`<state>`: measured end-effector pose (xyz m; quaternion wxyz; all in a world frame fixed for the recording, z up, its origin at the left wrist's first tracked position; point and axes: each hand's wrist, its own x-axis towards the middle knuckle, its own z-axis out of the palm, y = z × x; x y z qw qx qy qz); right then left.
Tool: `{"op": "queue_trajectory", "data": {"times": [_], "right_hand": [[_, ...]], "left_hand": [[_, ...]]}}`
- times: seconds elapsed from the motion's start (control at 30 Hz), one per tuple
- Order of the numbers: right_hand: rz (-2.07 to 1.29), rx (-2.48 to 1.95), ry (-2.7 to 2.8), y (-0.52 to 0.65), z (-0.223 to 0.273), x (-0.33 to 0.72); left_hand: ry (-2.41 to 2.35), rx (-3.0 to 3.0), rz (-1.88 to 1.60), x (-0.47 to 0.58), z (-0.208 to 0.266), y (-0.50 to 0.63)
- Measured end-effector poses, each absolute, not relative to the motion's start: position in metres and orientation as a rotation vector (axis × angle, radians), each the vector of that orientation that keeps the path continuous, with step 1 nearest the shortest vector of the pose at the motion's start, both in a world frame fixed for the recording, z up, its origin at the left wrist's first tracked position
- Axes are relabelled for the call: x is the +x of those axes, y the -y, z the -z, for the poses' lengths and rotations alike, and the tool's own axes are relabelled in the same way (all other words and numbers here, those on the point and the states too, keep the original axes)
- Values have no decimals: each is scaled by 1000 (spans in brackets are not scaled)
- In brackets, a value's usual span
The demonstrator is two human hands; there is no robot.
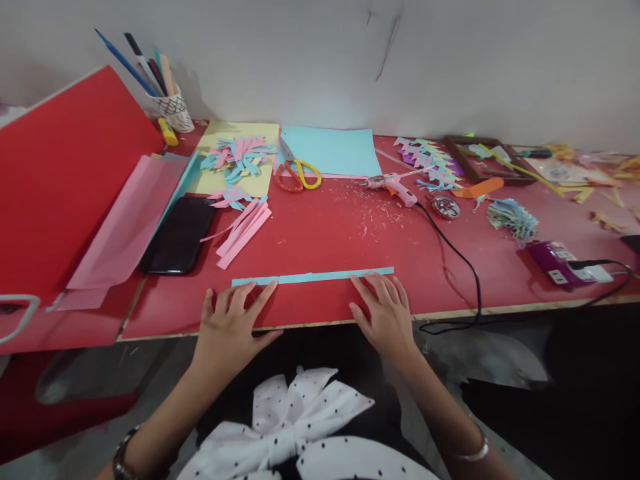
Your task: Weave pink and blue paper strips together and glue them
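Observation:
A long narrow strip of light blue paper (pixel 313 277) lies flat across the red tabletop near its front edge. My left hand (pixel 233 320) rests at the strip's left part with fingers spread, the fingertips touching its lower edge. On the right part, the fingertips of my right hand (pixel 383 307) press on the strip, fingers stretched out. Neither hand grips anything. Beyond the left hand lie several pink paper strips (pixel 245 233). Scissors (pixel 299 175) with red and yellow handles lie farther back, their blades over a blue paper sheet (pixel 333 152).
A black phone (pixel 179 235) and red folder (pixel 70 180) are at left, with a pen cup (pixel 175 110) behind. A pink glue gun (pixel 393 188) trails a black cord over the front edge. At right are a purple power adapter (pixel 560 263), paper fringe (pixel 513 219) and wooden tray (pixel 487 160).

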<state>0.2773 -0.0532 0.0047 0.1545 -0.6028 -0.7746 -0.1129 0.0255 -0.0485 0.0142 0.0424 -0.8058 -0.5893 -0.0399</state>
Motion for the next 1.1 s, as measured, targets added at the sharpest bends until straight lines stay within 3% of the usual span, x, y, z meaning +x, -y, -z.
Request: {"op": "queue_trajectory", "data": {"times": [1.1], "right_hand": [[424, -1813, 2162, 48, -14, 331]], "left_hand": [[1729, -2426, 191, 22, -5, 50]]}}
